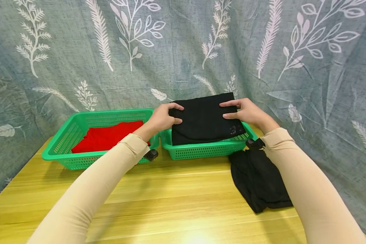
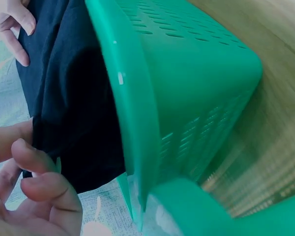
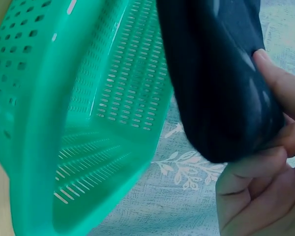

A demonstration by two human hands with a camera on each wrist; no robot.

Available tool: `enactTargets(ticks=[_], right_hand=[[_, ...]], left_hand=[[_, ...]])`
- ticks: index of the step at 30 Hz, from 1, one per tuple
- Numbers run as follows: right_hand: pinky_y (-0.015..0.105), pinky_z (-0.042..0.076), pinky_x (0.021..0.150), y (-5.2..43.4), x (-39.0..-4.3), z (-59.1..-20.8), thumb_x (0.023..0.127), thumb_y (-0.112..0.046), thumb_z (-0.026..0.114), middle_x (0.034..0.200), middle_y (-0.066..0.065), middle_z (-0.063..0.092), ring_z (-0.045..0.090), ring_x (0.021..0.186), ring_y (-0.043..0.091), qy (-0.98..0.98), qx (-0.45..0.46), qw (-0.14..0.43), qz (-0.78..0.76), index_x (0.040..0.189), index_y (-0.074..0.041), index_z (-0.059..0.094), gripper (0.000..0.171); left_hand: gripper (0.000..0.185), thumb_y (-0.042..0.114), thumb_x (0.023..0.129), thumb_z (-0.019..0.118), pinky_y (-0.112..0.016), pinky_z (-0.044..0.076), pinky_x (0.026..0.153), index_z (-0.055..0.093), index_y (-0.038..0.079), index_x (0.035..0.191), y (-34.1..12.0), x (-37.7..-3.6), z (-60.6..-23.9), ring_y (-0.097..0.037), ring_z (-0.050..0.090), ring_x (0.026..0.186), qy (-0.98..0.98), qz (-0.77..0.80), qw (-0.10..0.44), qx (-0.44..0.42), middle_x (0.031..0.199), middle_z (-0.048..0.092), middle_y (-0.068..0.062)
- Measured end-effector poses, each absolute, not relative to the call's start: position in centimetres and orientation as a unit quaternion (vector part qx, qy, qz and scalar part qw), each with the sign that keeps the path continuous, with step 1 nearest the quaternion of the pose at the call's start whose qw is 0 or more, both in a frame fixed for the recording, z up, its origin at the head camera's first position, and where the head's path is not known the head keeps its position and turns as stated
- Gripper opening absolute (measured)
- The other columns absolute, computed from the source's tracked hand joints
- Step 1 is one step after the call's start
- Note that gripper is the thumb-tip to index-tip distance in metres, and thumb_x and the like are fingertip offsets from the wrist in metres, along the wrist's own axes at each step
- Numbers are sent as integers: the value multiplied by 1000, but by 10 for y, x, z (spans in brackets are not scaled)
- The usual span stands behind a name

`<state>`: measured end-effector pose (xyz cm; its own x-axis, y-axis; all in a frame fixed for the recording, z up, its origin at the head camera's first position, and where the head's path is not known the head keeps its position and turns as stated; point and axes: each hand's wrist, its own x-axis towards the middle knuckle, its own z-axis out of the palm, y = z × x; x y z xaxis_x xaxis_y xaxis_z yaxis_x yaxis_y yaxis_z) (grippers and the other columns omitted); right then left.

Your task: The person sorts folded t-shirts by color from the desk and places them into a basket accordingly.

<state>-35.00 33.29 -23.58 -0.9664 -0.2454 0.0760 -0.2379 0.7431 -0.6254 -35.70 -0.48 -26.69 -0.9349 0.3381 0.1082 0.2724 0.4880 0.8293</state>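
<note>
My left hand (image 1: 161,118) and right hand (image 1: 247,113) are each pinching an end of the folded black garment (image 1: 204,118), holding it over the right green basket (image 1: 201,150). Its front edge is overhanging the rim; uneven release risks unfolding or slipping toward the black cloth (image 1: 257,179) lying on the table (image 1: 170,196).

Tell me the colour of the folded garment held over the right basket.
Black; the folded garment shows best in the head view.

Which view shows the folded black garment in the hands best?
Head view: the whole folded black garment shows over the right basket, both hands on it. Left wrist view gives one dark edge; right wrist view, only a gripped corner.
</note>
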Motion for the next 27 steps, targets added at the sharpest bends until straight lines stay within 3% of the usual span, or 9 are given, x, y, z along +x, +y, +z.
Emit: enactTargets(ticks=[3, 7, 11, 15, 18, 22, 25, 27], right_hand=[[59, 36, 125, 330, -354, -237, 102, -24, 77, 168, 21, 43, 32, 161, 43, 939, -139, -16, -315, 152, -17, 62, 53], [58, 37, 125, 327, -359, -242, 101, -20, 77, 163, 23, 50, 35, 158, 43, 941, -145, -39, -304, 151, -15, 63, 52], [56, 40, 119, 326, -364, -248, 101, -20, 77, 161, 25, 51, 37, 157, 42, 945, -138, -46, -294, 152, -16, 63, 53], [61, 39, 123, 327, -366, -255, 102, -23, 77, 164, 25, 47, 35, 157, 47, 950, -138, -27, -280, 152, -16, 62, 53], [59, 41, 119, 327, -366, -260, 102, -23, 76, 165, 25, 46, 36, 156, 47, 951, -143, -12, -275, 152, -15, 62, 52], [53, 44, 103, 324, -365, -266, 103, -24, 75, 160, 26, 50, 48, 141, 45, 951, -144, 2, -273, 153, -14, 61, 53], [52, 43, 98, 321, -365, -270, 103, -26, 75, 158, 27, 51, 50, 134, 43, 952, -143, 10, -272, 154, -14, 61, 53], [53, 45, 101, 320, -367, -272, 103, -27, 75, 161, 26, 49, 46, 145, 44, 954, -138, 12, -266, 154, -16, 61, 54]], left_hand=[[46, 11, 100, 77, -35, 52, 81, 67, 25, 143, -3, -360, -270, -27, 65, 97, 871, 457, 12, 180, 135, 69, -12], [45, 13, 100, 76, -40, 54, 87, 67, 26, 143, -1, -365, -275, -30, 65, 109, 882, 435, -14, 179, 145, 64, -11], [46, 13, 101, 76, -43, 55, 91, 65, 26, 144, 0, -367, -279, -32, 64, 117, 889, 421, -16, 179, 152, 60, -12], [48, 13, 100, 77, -40, 55, 90, 65, 25, 145, -2, -367, -283, -31, 63, 117, 895, 411, -3, 173, 152, 60, -12], [50, 13, 99, 78, -36, 55, 83, 65, 24, 145, -4, -367, -285, -30, 68, 102, 899, 404, 11, 170, 139, 68, -15], [51, 13, 98, 79, -31, 53, 70, 65, 22, 146, -6, -368, -288, -24, 64, 70, 900, 400, 21, 172, 127, 73, -17], [51, 12, 98, 80, -29, 52, 67, 65, 22, 145, -7, -368, -290, -20, 61, 65, 901, 398, 27, 169, 128, 72, -15], [50, 12, 98, 79, -30, 53, 66, 65, 21, 145, -8, -368, -290, -23, 66, 67, 904, 394, 29, 166, 128, 73, -16]])
